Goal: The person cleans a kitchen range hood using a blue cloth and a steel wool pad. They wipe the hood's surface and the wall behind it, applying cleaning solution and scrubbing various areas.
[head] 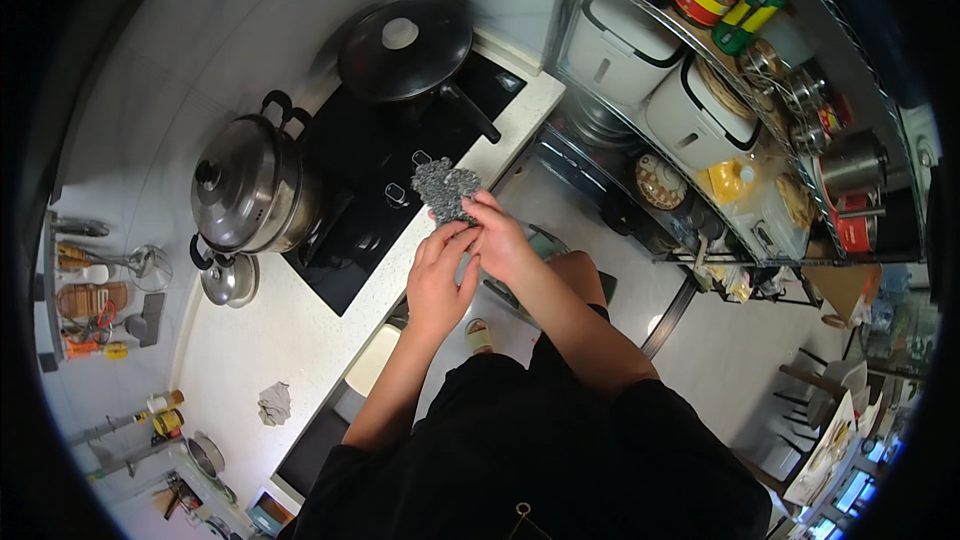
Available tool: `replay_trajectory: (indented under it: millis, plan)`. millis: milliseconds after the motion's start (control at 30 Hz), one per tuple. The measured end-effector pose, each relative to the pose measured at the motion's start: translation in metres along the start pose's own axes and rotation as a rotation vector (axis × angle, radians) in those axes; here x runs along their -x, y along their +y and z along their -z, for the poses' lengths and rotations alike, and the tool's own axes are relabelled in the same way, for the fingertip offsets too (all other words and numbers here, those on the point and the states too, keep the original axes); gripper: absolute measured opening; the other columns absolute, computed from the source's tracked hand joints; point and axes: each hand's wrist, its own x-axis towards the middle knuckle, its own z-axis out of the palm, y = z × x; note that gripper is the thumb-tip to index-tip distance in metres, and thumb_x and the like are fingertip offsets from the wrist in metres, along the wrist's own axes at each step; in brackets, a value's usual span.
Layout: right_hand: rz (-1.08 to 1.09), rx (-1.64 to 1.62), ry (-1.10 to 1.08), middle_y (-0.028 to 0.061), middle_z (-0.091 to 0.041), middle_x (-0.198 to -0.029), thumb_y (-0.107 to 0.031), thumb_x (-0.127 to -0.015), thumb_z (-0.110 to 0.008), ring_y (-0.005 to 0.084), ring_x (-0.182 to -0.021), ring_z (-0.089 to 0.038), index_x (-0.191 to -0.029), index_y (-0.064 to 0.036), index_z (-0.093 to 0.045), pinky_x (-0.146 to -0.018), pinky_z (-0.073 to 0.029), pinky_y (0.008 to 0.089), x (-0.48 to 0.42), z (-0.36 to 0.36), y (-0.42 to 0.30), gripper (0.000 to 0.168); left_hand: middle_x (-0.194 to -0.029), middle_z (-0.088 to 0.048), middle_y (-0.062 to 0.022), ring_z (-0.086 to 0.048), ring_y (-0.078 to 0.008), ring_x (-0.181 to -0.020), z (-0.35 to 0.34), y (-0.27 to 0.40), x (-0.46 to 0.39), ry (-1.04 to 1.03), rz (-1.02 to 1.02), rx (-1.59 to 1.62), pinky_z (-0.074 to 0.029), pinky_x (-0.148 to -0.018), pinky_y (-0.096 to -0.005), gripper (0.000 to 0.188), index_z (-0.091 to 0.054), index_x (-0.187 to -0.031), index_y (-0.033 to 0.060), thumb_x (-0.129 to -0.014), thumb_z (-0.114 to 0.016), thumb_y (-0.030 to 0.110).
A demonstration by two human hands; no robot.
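Note:
A grey, rough-textured cleaning cloth (450, 186) is bunched up above the front edge of the black glass cooktop (360, 229). Its lower end is pinched by my right hand (504, 238), with the thumb and forefinger lying along it. My left hand (439, 281) meets it from the other side, its fingertips on the same end and partly hidden behind one another. On the cooktop stand a lidded wok (405, 52), its handle pointing towards the front edge, and a steel steamer pot (255, 187) with its lid on.
The pale countertop (225, 349) bears a small lidded pot (229, 281) and a crumpled grey rag (274, 403). Utensils hang on a wall rack (56, 285) at left. A wire shelf (750, 75) at right holds white bins (697, 112), bottles and pots. A green stool (544, 244) stands below my hands.

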Motion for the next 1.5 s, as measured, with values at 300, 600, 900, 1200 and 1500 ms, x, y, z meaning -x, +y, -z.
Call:
replay_trajectory:
  millis: [300, 600, 900, 1200, 1500]
  plan:
    - [0.038, 0.081, -0.035, 0.0185, -0.060, -0.144, -0.017, -0.110, -0.045, 0.0321, -0.127, -0.064, -0.147, -0.003, -0.047, -0.104, -0.054, 0.0475, -0.004, 0.006, 0.025, 0.039, -0.127, -0.068, -0.0138, -0.069, -0.0310, -0.107, 0.021, -0.018, 0.048, 0.113, -0.055, 0.066, -0.056, -0.094, -0.0389, 0.030, -0.075, -0.114, 0.0048, -0.085, -0.073, 0.001]
    - [0.092, 0.089, -0.025, 0.0154, -0.059, -0.145, -0.017, -0.111, -0.042, 0.0320, -0.130, -0.061, -0.145, -0.008, -0.049, -0.109, -0.049, 0.0494, 0.027, -0.002, 0.062, 0.036, -0.116, -0.072, -0.0120, -0.071, -0.0240, -0.092, 0.056, -0.052, 0.139, 0.223, 0.038, 0.158, -0.057, -0.081, -0.0328, 0.019, -0.077, -0.100, 0.0037, -0.086, -0.069, -0.006]
    - [0.223, 0.088, 0.040, 0.0147, -0.061, -0.143, -0.017, -0.112, -0.041, 0.0311, -0.129, -0.063, -0.143, -0.008, -0.050, -0.106, -0.051, 0.0492, 0.057, 0.010, 0.043, 0.034, -0.116, -0.072, -0.0096, -0.072, -0.0227, -0.084, 0.049, -0.047, 0.149, 0.191, -0.059, 0.188, -0.057, -0.071, -0.0320, 0.018, -0.077, -0.098, 0.0054, -0.085, -0.069, -0.004]
    - [0.307, 0.101, 0.077, 0.0128, -0.059, -0.148, -0.018, -0.112, -0.042, 0.0307, -0.133, -0.060, -0.151, -0.010, -0.046, -0.109, -0.050, 0.0498, 0.064, 0.033, 0.013, 0.040, -0.119, -0.071, -0.0092, -0.067, -0.0208, -0.078, 0.037, -0.039, 0.111, 0.014, -0.144, 0.214, -0.055, -0.070, -0.0318, 0.019, -0.078, -0.099, 0.0055, -0.085, -0.069, -0.003]
    - [0.338, -0.061, -0.027, 0.0100, -0.053, -0.156, -0.025, -0.112, -0.043, 0.0326, -0.144, -0.052, -0.155, -0.012, -0.044, -0.115, -0.044, 0.0492, 0.029, -0.006, -0.069, 0.046, -0.120, -0.071, -0.0081, -0.070, -0.0197, -0.081, 0.027, -0.046, -0.028, 0.109, -0.291, 0.147, -0.056, -0.071, -0.0314, 0.018, -0.078, -0.099, 0.0064, -0.084, -0.072, -0.001]
